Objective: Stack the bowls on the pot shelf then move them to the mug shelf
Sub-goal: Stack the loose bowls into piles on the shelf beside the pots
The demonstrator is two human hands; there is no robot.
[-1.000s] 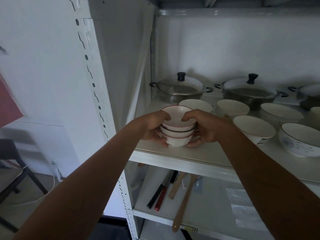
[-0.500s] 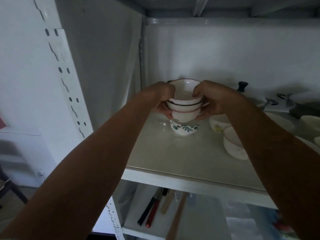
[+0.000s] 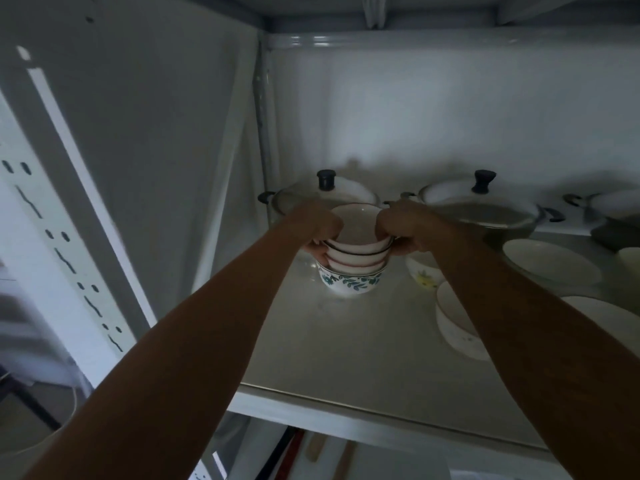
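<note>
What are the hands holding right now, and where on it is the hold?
Both hold the stack of three small bowls: left hand on its left side, right hand on its right side, thumbs at the top rim.

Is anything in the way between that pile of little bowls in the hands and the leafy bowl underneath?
Nothing visible. The left hand and right hand hold the pile of bowls straight over the leafy bowl, its base at or inside the rim. The pots stand behind, the other bowls off to the right.
</note>
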